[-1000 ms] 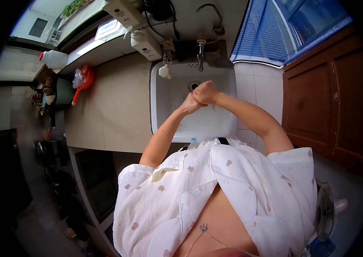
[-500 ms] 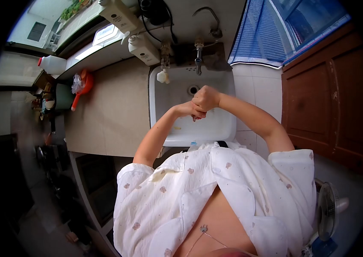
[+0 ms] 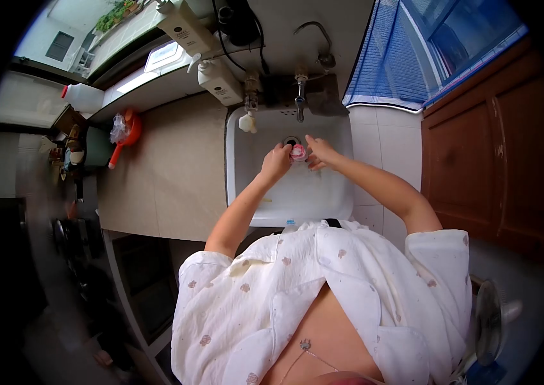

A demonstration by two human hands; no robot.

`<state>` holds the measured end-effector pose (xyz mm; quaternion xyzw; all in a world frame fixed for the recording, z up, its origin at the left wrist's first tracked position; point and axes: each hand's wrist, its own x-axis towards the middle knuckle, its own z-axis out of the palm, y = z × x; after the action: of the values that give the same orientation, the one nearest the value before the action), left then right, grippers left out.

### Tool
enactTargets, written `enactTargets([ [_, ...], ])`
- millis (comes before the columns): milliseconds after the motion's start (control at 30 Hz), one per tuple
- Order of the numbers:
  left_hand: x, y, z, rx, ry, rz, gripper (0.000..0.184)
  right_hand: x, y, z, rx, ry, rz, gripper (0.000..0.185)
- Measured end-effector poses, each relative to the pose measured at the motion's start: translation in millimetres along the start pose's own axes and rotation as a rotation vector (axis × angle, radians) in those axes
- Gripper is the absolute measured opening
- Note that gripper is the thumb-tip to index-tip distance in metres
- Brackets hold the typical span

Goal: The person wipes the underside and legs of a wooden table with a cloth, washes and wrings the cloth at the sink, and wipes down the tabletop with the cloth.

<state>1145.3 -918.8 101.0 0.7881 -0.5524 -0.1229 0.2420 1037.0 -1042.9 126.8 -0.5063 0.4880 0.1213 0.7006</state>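
Observation:
Over the white sink (image 3: 256, 212), my left hand (image 3: 276, 163) is closed round a small round pink-and-white thing (image 3: 298, 153). Its pink edge and pale middle face up, but its exact kind is too small to make out. Just to the right of it is my right hand (image 3: 323, 154), fingers apart and holding nothing that I can see. Both hands are near the drain (image 3: 292, 140), below the metal tap (image 3: 300, 109).
A white knob-like fitting (image 3: 247, 123) hangs over the sink's left corner. Pump bottles (image 3: 219, 82) stand behind the beige counter (image 3: 163, 173). An orange dipper (image 3: 132, 128) lies at the far left. A brown door (image 3: 464, 154) and a fan (image 3: 491, 321) are to the right.
My hands were clasped together, the right fist over the left. They have parted; my right hand moved right and opened, and the pink-and-white thing now shows in my left hand.

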Motion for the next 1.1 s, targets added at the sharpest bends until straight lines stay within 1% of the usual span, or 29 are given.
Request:
enactTargets([
  [33,-0.1,4.8,-3.5,0.157,0.038,0.075,0.015,14.0,7.2,-3.5,0.122,-0.206,0.179,0.058],
  [67,0.1,9.6,-6.6,0.315,0.075,0.151,0.018,28.3,15.0,-4.1,0.118,-0.208,0.177,0.058],
  [100,0.7,14.8,-7.4,0.318,0.079,0.15,0.018,29.1,13.7,-1.6,0.261,-0.344,0.262,0.055],
  [133,0.7,21.7,-7.1,0.338,0.142,0.255,0.019,29.4,13.0,0.7,0.404,-0.479,0.347,0.051],
  [167,1.3,25.8,-7.0,0.357,0.206,0.36,0.021,29.9,12.7,3.3,0.402,-0.481,0.346,0.051],
  [200,2.3,24.3,-5.2,0.359,0.207,0.359,0.021,24.4,9.8,8.2,0.293,-0.309,0.279,0.046],
  [267,3.6,20.4,-0.7,0.257,0.212,0.321,0.021,12.8,5.4,19.7,0.185,-0.138,0.213,0.041],
  [300,4.3,19.5,1.6,0.258,0.212,0.322,0.021,3.6,0.3,26.4,0.163,0.013,0.029,0.036],
  [367,5.5,20.2,5.4,-0.026,0.222,0.044,0.018,-14.8,-1.4,32.0,0.01,0.273,-0.444,0.044],
  [400,6.1,24.3,3.6,-0.025,0.225,0.045,0.018,-15.3,-2.1,32.8,0.009,0.273,-0.446,0.044],
  [467,5.2,31.2,-1.6,-0.202,0.162,-0.13,0.012,-15.5,-4.2,35.5,-0.516,0.576,-0.808,0.045],
  [500,4.0,31.8,-3.0,-0.201,0.163,-0.131,0.012,-19.2,-5.8,35.3,-0.516,0.574,-0.809,0.045],
  [567,1.8,33.9,-5.3,-0.413,0.151,-0.151,0.013,-27.9,-8.1,31.4,-0.698,0.524,-1.106,0.041],
  [600,0.3,33.6,-4.8,-0.414,0.153,-0.151,0.013,-21.6,-4.3,29.0,-0.7,0.524,-1.106,0.041],
  [667,-2.7,30.9,-4.4,-0.448,0.021,-0.181,0.011,-0.1,4.8,25.0,-0.885,0.538,-1.306,0.036],
  [700,-5.9,31.2,-7.3,-0.448,0.025,-0.18,0.011,-7.8,0.0,25.5,-0.887,0.538,-1.31,0.036],
  [767,-13.8,33.2,-14.2,-0.807,-0.13,-0.241,0.01,-40.2,-15.3,27.0,-0.971,0.44,-1.589,0.034],
  [800,-15.0,31.6,-15.6,-0.808,-0.127,-0.239,0.01,-44.4,-17.4,26.8,-0.975,0.441,-1.592,0.034],
  [867,-16.1,27.6,-18.2,-0.958,-0.416,-0.472,0.016,-48.2,-21.4,27.3,-0.992,0.26,-1.706,0.033],
  [900,-18.1,27.6,-19.5,-0.96,-0.412,-0.469,0.016,-47.8,-22.7,28.2,-0.995,0.26,-1.709,0.033],
  [967,-23.8,28.2,-21.8,-1.19,-0.433,-0.441,0.026,-46.7,-25.2,30.4,-1.023,0.174,-1.819,0.03],
  [1000,-25.2,26.5,-21.1,-1.191,-0.431,-0.437,0.026,-46.0,-26.0,31.3,-1.027,0.175,-1.821,0.03],
  [1067,-28.5,22.0,-19.8,-1.381,-0.511,-0.484,0.03,-45.3,-27.2,34.4,-1.057,0.136,-1.847,0.029],
  [1100,-29.8,25.4,-27.2,-1.38,-0.51,-0.477,0.03,-44.4,-28.1,36.3,-1.061,0.14,-1.85,0.029],
])
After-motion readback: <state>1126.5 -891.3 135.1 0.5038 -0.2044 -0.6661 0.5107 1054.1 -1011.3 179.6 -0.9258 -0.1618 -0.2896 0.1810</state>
